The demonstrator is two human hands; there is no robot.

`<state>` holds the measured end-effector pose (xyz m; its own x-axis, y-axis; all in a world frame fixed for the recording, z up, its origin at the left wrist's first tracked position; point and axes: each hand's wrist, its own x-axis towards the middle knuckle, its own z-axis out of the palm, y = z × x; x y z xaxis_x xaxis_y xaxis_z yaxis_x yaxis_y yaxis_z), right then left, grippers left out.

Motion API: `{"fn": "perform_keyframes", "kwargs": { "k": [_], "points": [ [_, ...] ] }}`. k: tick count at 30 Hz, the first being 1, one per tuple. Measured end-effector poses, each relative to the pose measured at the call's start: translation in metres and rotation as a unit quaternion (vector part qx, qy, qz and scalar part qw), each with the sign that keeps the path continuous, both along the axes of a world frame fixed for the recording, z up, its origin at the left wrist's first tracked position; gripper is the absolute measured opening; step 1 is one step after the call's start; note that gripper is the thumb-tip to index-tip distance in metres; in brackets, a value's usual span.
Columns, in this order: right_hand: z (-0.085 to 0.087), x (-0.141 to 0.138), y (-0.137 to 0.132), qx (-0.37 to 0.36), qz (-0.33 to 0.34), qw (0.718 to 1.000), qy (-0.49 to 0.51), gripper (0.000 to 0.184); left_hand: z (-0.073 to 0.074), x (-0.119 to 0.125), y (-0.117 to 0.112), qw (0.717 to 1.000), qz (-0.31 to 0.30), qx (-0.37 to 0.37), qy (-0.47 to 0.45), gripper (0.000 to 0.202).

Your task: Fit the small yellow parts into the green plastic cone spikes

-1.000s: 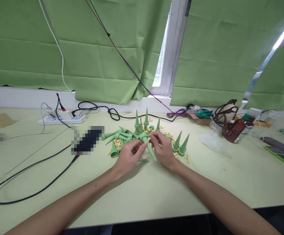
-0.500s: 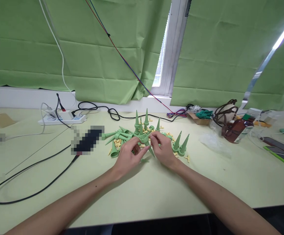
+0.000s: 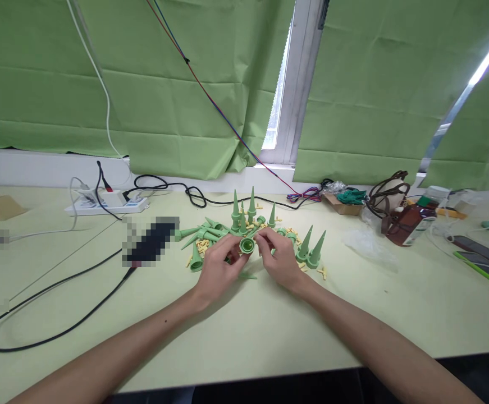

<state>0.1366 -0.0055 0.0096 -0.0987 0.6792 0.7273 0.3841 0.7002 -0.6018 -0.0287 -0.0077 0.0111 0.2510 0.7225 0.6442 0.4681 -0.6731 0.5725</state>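
Note:
My left hand [image 3: 222,264] grips a green plastic watering spike [image 3: 247,245] by its side, with its hollow round mouth facing me. To the right of that mouth, my right hand [image 3: 278,255] has its thumb and fingertips pinched together; whatever lies between them is too small to make out. Behind both hands spreads a pile of green spikes [image 3: 202,234] mixed with small yellow T-shaped valves [image 3: 202,246]. Several spikes stand point up, among them a pair of upright spikes [image 3: 316,250] right of my right hand.
A black phone-like device [image 3: 154,241], partly blurred, lies left with a looping black cable [image 3: 54,338]. Behind it sits a white power strip [image 3: 109,206]. At right are a crumpled plastic bag [image 3: 370,249], a brown bottle [image 3: 412,223] and a small cardboard box [image 3: 345,207].
The spike in my left hand has turned from pointing down to the right, so its open mouth now faces me. My right fingertips have drawn slightly off its rim.

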Motion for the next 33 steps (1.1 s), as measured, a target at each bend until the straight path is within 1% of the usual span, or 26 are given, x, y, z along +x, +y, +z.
{"fn": "perform_keyframes", "kwargs": {
  "k": [7,9,12,14,16,17,19,21,24,28,33],
  "points": [
    [-0.0016,-0.0035,-0.0014,0.019,-0.003,1.000,-0.018,0.020,-0.0015,-0.0016,0.0027,0.999,0.013,-0.036,-0.013,0.018],
    [-0.0008,-0.0038,-0.0024,0.021,-0.007,1.000,-0.017,0.020,-0.0003,-0.0013,0.0014,0.998,0.018,-0.063,-0.011,0.025],
    [0.0003,-0.0030,-0.0032,0.026,-0.017,1.000,-0.006,0.020,0.0020,-0.0001,-0.0015,0.993,0.004,-0.112,-0.042,0.032],
    [0.0006,-0.0023,-0.0030,0.031,-0.027,0.999,0.006,0.019,0.0032,0.0007,-0.0028,0.987,-0.009,-0.139,-0.077,0.027],
    [0.0008,-0.0016,-0.0024,0.036,-0.035,0.999,0.016,0.019,0.0043,0.0012,-0.0029,0.981,-0.024,-0.160,-0.111,0.016],
    [0.0008,-0.0013,-0.0022,0.039,-0.037,0.998,0.017,0.019,0.0047,0.0013,-0.0025,0.977,-0.037,-0.170,-0.123,0.018],
    [0.0009,-0.0010,-0.0018,0.045,-0.034,0.998,0.012,0.019,0.0053,0.0012,-0.0013,0.969,-0.065,-0.193,-0.143,0.035],
    [0.0007,-0.0009,-0.0018,0.052,-0.024,0.998,0.000,0.019,0.0055,0.0008,0.0001,0.957,-0.088,-0.226,-0.160,0.047],
    [-0.0002,-0.0010,-0.0019,0.065,-0.008,0.998,-0.014,0.017,0.0053,-0.0001,0.0015,0.943,-0.103,-0.263,-0.177,0.054],
    [-0.0015,-0.0012,-0.0013,0.070,0.001,0.997,-0.020,0.017,0.0056,-0.0011,0.0016,0.942,-0.111,-0.268,-0.171,0.053],
    [-0.0032,-0.0002,0.0013,0.065,-0.002,0.998,-0.019,0.018,0.0059,-0.0020,0.0016,0.951,-0.114,-0.248,-0.146,0.051]
  ]
}}
